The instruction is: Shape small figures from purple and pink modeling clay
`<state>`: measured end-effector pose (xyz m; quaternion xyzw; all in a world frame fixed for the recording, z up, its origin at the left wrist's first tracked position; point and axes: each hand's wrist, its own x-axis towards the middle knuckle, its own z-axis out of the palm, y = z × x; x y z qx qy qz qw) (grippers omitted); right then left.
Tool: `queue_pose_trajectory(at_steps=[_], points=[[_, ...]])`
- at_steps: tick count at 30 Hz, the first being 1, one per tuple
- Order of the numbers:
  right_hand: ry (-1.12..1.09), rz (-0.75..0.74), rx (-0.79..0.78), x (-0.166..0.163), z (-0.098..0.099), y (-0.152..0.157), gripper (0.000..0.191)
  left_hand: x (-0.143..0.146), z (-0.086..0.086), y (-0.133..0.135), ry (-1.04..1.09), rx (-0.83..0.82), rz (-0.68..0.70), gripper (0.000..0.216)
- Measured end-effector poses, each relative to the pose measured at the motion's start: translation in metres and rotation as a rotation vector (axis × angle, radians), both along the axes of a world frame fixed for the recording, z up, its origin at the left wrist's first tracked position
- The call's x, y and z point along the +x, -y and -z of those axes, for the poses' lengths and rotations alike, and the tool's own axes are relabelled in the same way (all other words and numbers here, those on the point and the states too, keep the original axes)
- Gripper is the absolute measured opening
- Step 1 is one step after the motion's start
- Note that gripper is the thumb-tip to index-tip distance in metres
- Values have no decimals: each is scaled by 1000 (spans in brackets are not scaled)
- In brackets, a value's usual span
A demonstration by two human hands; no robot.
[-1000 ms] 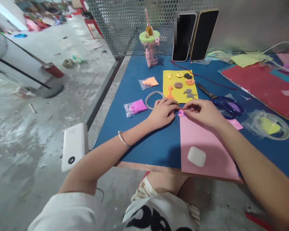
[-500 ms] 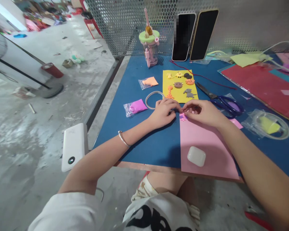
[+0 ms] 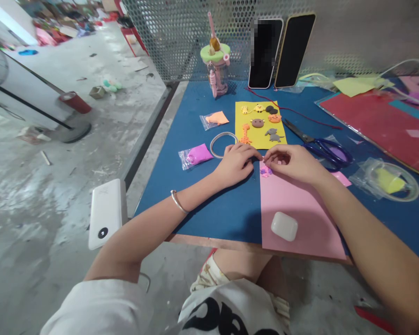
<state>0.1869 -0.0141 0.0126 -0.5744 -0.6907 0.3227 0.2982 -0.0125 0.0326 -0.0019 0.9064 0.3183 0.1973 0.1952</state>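
A pink sheet lies at the table's front edge, with a small pink-and-purple clay figure near its far left corner. My left hand rests palm down on the blue table, fingers outstretched and the index tip at that corner. Over the same corner, my right hand is bent with thumb and fingertips together; whatever lies in the pinch is hidden. Part of another pink piece shows beneath its fingers. Just beyond both hands is a yellow card bearing several small clay animals.
A white case sits on the pink sheet. Scissors and a tape roll lie right. Left are a tape ring, a pink clay packet and an orange one. A cup and two phones stand behind.
My right fingertips have shifted slightly at the pink sheet's corner, and the clay figure shows a little more. My left hand stays almost in place.
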Motion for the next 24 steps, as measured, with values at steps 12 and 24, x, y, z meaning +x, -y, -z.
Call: queue_pose_trajectory(at_steps=[12,24], points=[[-21,176,138,-2,12,-11,17,1,2,-2,27,-9,-58,40],[17,219,161,-5,15,-16,16,1,2,-1,27,4,-43,39]])
